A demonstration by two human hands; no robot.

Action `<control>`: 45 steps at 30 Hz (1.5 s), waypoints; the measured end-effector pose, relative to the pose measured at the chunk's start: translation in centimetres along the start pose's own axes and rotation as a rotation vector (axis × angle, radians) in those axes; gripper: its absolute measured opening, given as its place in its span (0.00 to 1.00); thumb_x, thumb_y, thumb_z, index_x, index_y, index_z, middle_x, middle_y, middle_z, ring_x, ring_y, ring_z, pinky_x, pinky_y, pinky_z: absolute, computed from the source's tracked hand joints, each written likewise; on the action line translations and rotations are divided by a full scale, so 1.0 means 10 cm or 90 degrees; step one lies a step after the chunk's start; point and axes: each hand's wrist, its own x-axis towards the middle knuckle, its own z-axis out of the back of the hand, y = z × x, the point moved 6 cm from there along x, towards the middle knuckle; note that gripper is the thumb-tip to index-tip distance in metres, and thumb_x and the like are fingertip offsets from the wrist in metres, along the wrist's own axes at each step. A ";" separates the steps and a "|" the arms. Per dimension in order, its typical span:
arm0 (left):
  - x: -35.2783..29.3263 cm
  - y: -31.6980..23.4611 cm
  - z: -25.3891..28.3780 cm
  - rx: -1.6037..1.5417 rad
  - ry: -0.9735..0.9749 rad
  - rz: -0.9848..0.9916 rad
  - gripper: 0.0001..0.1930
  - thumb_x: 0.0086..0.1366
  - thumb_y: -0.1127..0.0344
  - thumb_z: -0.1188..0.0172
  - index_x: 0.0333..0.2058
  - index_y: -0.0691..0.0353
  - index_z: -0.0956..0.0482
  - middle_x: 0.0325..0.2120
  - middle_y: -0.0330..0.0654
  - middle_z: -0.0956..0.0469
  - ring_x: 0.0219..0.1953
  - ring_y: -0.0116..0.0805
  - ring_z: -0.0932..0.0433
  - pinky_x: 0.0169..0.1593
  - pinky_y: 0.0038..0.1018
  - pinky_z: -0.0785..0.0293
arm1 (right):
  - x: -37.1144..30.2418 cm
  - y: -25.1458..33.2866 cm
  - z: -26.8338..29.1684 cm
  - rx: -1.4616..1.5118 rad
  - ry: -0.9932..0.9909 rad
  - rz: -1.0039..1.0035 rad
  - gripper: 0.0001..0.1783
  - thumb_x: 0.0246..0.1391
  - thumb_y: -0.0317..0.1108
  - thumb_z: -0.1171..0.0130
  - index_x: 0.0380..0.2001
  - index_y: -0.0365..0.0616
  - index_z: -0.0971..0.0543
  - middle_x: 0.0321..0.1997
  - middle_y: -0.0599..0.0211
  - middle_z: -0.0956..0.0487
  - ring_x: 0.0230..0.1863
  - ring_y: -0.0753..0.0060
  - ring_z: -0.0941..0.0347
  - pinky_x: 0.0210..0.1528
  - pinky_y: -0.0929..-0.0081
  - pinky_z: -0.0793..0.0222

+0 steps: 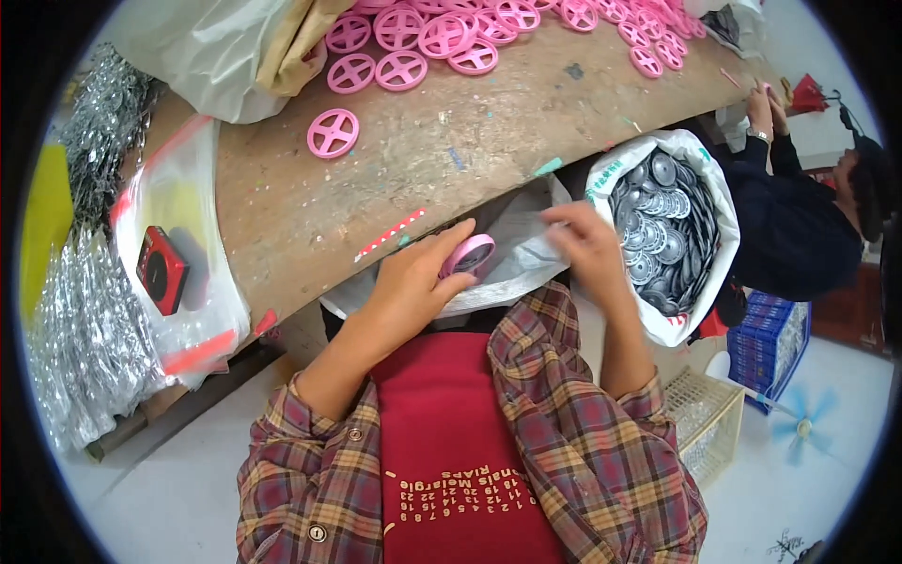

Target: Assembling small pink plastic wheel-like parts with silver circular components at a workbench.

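Observation:
My left hand (413,277) is closed around a pink plastic wheel (458,256), which is tilted on edge and looks dark inside. It hangs over the mouth of a white sack (536,277) in front of my lap, against the table edge. My right hand (587,242) is at the right side of that sack, slightly blurred, and whether its fingers hold anything is unclear. Just to its right stands a white woven sack (723,221), filled with dark grey and silvery round discs (662,230).
Many pink spoked wheels (401,70) lie across the worn wooden table (451,122). Left are a plastic bag (221,56), clear sleeves (202,329), a red box-shaped device (162,270) and silver tinsel (94,348). Right are a co-worker (794,216), blue crates (766,338), a cream basket (705,414) and a fan (803,428).

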 end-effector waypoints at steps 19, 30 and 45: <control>0.46 0.25 0.85 -0.109 -0.287 0.010 0.08 0.50 0.72 0.36 0.31 0.62 0.22 0.40 0.48 0.26 0.43 0.47 0.26 0.43 0.34 0.27 | 0.01 -0.82 1.38 -0.015 -0.449 -0.064 0.18 0.54 0.28 0.42 0.49 0.39 0.26 0.36 0.71 0.24 0.34 0.80 0.29 0.34 0.81 0.32; 0.32 -0.20 0.11 -0.193 -0.158 -0.069 0.16 0.57 0.73 0.39 0.45 0.63 0.25 0.48 0.49 0.28 0.48 0.46 0.24 0.48 0.32 0.25 | 0.34 0.30 -0.19 0.534 -0.018 -0.084 0.06 0.56 0.28 0.43 0.35 0.44 0.30 0.33 0.75 0.27 0.37 0.85 0.33 0.42 0.85 0.38; 0.21 0.06 -0.03 -0.594 -0.068 0.173 0.18 0.68 0.65 0.49 0.54 0.67 0.30 0.44 0.42 0.24 0.41 0.27 0.23 0.46 0.21 0.25 | 0.23 0.76 -0.20 0.100 -0.091 0.114 0.11 0.54 0.25 0.42 0.42 0.37 0.23 0.36 0.67 0.24 0.34 0.80 0.29 0.36 0.82 0.33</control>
